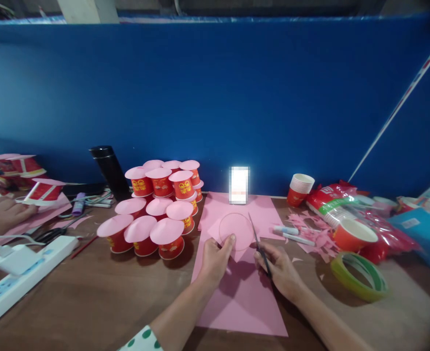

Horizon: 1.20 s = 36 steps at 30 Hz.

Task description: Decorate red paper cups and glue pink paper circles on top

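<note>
My left hand [215, 258] pinches a pink paper piece with a circle drawn on it [235, 231], holding it above the pink sheets [242, 297] on the table. My right hand [280, 270] is closed on a pair of scissors [258, 241], whose blades point up along the right edge of the circle. Both hands are near the middle of the table, close together.
A pile of red paper cups topped with pink discs [156, 207] stands left of the sheets. A black flask [109, 170], power strip [13, 278], stacked cups [299, 189], glue sticks [291, 233], paper scraps, a green tape roll [359, 275] and another person's hand [1, 214] surround the sheets.
</note>
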Tool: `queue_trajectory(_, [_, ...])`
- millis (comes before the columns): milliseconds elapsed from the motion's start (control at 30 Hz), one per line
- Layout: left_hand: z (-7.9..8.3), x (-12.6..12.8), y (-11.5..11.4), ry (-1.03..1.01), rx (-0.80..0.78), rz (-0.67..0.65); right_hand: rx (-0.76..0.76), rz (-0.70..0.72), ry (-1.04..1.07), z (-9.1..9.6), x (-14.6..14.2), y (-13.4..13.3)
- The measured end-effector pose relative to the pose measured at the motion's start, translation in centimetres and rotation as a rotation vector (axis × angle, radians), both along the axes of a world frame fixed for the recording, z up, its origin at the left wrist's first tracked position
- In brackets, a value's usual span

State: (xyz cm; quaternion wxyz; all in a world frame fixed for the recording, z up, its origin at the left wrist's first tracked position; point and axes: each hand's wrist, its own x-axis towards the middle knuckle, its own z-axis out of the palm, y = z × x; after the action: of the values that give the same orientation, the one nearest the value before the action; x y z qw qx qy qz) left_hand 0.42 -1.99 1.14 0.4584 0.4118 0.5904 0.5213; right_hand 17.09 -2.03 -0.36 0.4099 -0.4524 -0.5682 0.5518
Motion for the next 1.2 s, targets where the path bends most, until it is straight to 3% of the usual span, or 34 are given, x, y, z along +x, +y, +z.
queue_trajectory(367, [-0.3, 0.0, 0.3, -0.059, -0.015, -0.01, 0.004, -0.078, 0.047, -0.5, -0.2, 0.2])
queue_trajectory(667, [-0.8, -0.4, 0.7, -0.091, 0.011, -0.031, 0.109, -0.108, -0.014, -0.8, -0.2, 0.5])
queue_trajectory(800, [-0.8, -0.4, 0.8, -0.037, -0.004, 0.004, 0.143, -0.155, -0.008, -0.8, -0.7, 0.5])
queue_trajectory(1200, [-2.9, -0.1, 1.4, 0.157, 0.055, 0.026, 0.276, -0.219, -0.012, -2.2, -1.2, 0.6])
